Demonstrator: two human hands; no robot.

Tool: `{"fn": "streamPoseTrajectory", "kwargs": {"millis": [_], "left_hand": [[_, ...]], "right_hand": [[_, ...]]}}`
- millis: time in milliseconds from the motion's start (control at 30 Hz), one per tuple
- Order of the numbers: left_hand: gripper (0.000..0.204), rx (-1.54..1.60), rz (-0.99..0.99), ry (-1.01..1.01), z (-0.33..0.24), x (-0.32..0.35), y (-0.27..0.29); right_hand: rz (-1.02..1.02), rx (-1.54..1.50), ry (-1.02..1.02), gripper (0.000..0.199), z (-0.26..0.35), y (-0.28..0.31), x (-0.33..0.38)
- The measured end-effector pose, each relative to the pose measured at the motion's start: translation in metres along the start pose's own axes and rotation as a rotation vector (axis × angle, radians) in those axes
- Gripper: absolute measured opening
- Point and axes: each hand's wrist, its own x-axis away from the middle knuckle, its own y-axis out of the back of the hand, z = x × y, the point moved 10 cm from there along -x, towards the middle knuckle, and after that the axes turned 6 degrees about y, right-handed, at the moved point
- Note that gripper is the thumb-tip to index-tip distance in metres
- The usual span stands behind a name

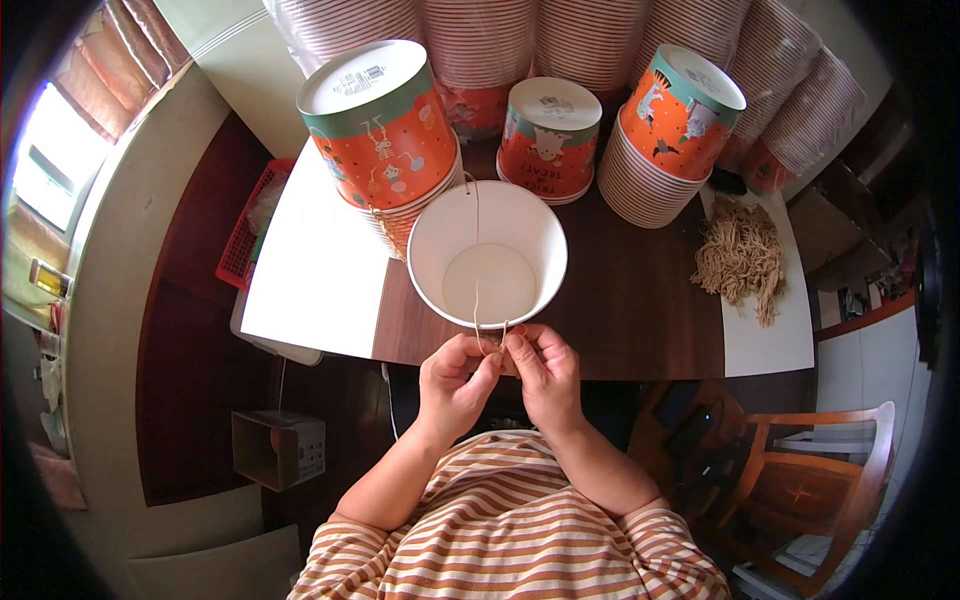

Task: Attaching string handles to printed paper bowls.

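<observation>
A paper bucket (425,240), white inside, stands upright at the table's front edge, its open mouth facing up. Thin tan string (477,215) hangs from the bucket's far rim down the inner wall. At the near rim, my left hand (458,385) and my right hand (545,375) almost meet, thumbs and fingertips pinched together. Both grip a tan string (477,312) there, with one end sticking up over the rim and a small loop by the right fingers. Whether it runs through a hole in the near wall is hidden by my fingers.
Stacks of orange and green printed buckets (385,150) stand upside down behind, at left and right (672,125), with a shorter one (548,150) between. Plastic-wrapped stacks (480,45) line the back. A bundle of tan strings (742,255) lies right. A wooden chair (810,490) stands lower right.
</observation>
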Motion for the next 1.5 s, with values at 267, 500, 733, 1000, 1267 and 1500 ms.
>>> {"fn": "streamPoseTrajectory", "kwargs": {"millis": [267,500,733,1000,1267,1500], "left_hand": [[0.004,0.085,0.061,0.017,-0.004,-0.001,-0.005],[0.007,-0.430,-0.051,-0.258,-0.031,0.007,0.000],[0.009,-0.672,-0.128,-0.413,-0.054,0.022,-0.004],[0.013,-0.754,-0.122,-0.587,-0.062,0.026,-0.009],[0.019,-0.780,-0.072,-0.603,-0.057,0.022,-0.014],[0.015,-0.768,0.090,-0.627,-0.057,0.020,-0.021]], "right_hand": [[-0.041,-0.099,-0.049,0.015,-0.008,0.002,0.001],[-0.007,-0.083,-0.105,0.018,-0.013,0.010,0.005],[0.114,-0.160,-0.135,0.013,-0.015,-0.009,0.015],[0.102,-0.136,-0.193,0.012,-0.023,-0.008,0.012],[-0.026,0.051,-0.048,0.014,-0.007,0.001,-0.007],[-0.079,0.187,0.049,0.014,0.006,0.008,-0.011]]}}
